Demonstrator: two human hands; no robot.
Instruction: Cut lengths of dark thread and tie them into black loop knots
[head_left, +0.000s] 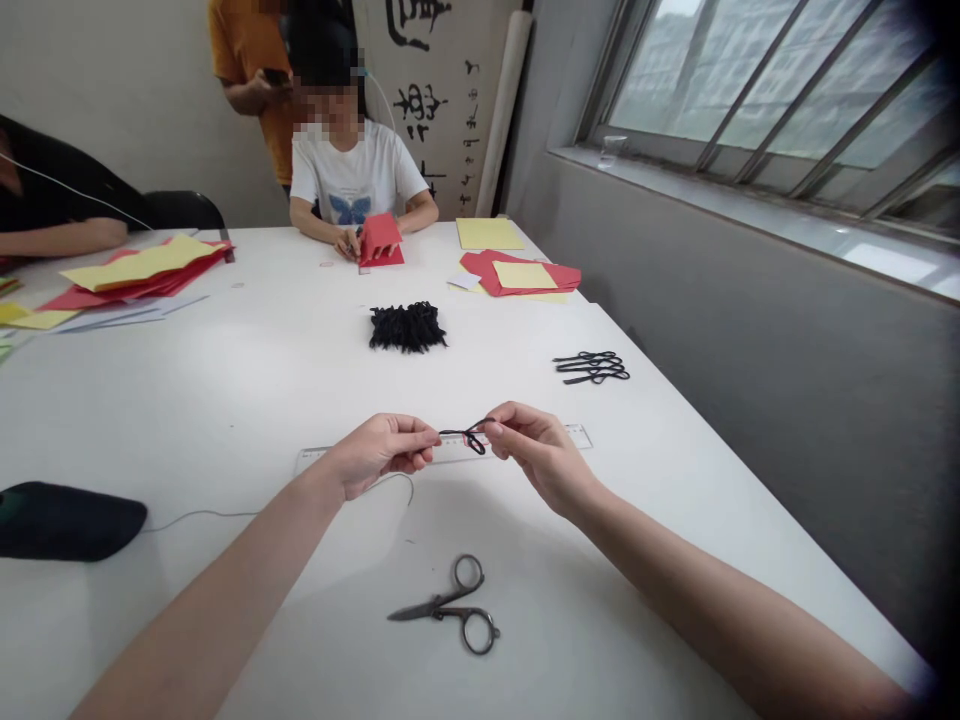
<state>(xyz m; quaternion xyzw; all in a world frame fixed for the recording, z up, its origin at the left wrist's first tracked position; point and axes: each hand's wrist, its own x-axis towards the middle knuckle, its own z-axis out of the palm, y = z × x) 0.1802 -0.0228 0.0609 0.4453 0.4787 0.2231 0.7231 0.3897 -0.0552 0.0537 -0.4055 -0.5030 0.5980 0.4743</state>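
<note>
Between my two hands stretches a thin black cord with a small loop hanging at its middle. My left hand pinches one end between thumb and fingers. The other end is pinched by my right hand. Beneath the cord and hands lies a clear ruler, partly hidden by them. Nearer to me, a pair of metal scissors rests on the table with its handles apart. A thin wire-like strand curves out under my left wrist.
A dark pouch-like object lies at left. Farther off are a bundle of black cords and several looped black cords. Red and yellow paper is at the back right, more paper at left. Across the table a person handles red folded paper.
</note>
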